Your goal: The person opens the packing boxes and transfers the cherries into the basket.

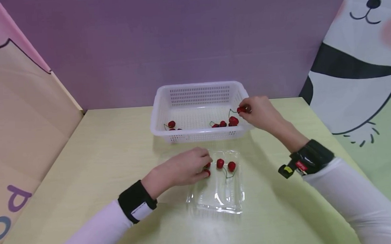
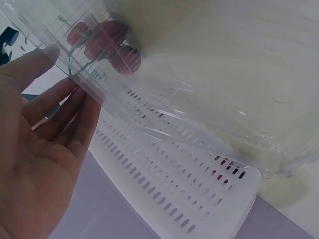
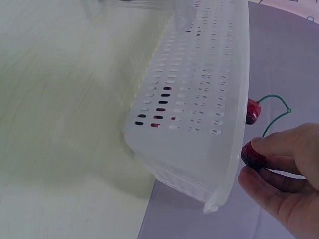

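My right hand pinches a dark red cherry between thumb and fingertips, over the right rim of a white perforated plastic basket. From that cherry a green stem runs to a second cherry beside the rim. Lower down, my left hand grips the side of a clear plastic tray, its thumb and fingers at the tray's edge in the left wrist view. Cherries lie just behind that edge, partly covered by the hand from above. Two more cherries joined by stems sit farther right in the tray.
Inside the basket lie several cherries, a group at the right and a few at the left. The basket stands near the back of a pale wooden table, before a purple wall. Printed panels flank both sides.
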Demonstrator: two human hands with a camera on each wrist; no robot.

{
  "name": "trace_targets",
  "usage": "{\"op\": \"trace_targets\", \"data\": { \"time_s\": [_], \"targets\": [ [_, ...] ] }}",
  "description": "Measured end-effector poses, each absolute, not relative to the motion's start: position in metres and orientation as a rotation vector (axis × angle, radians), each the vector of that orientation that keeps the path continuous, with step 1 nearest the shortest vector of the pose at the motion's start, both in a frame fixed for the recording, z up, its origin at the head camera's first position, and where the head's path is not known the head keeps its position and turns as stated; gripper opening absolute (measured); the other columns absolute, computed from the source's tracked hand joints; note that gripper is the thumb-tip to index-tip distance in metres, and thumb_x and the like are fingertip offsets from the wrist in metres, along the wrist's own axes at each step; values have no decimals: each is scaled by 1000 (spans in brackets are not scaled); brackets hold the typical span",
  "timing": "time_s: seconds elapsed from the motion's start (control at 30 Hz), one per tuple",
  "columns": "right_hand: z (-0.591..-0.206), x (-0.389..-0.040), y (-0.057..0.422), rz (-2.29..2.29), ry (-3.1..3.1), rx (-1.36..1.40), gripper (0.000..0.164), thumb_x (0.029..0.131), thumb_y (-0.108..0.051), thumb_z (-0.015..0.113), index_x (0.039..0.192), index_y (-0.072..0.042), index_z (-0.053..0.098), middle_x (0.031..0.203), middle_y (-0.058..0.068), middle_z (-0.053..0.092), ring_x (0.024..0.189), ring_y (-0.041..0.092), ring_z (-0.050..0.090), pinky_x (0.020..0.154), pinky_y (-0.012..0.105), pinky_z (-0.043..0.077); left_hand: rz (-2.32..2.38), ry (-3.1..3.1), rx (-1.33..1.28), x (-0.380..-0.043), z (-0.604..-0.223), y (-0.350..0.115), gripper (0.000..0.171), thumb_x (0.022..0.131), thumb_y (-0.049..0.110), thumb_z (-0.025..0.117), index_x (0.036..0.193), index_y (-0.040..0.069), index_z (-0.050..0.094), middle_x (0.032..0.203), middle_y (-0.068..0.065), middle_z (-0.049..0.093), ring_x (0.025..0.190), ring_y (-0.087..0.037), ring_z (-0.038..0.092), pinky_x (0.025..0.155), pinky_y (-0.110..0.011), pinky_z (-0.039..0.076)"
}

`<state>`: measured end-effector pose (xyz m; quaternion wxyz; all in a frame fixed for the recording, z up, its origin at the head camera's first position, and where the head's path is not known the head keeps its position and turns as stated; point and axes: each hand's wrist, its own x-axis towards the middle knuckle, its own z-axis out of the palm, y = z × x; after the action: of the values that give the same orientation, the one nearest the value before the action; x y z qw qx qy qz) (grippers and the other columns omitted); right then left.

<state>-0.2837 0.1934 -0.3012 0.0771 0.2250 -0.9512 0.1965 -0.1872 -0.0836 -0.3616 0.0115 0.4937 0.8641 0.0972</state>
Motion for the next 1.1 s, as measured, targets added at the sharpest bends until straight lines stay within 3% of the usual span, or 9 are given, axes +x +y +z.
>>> {"op": "trace_targets", "data": {
  "time_s": [0.53,1.1],
  "targets": [
    [-305,-284,195,597,-2897,642,22,93,-2,68,112,10,69,103,26,71,90,35,70,77,47,59,209,2679,1470,-188,-366,-77,11,97,17,71,102,8,72,92,2,58,81,-11,51,74,-23,48],
    [-310,-281,196,648,-2833,710,19,96,-7,65,108,7,72,101,22,72,88,33,70,75,46,58,101,2665,1413,-186,-371,-68,9,98,10,68,103,8,75,95,-2,62,87,-15,55,80,-27,51]
  ]
}}
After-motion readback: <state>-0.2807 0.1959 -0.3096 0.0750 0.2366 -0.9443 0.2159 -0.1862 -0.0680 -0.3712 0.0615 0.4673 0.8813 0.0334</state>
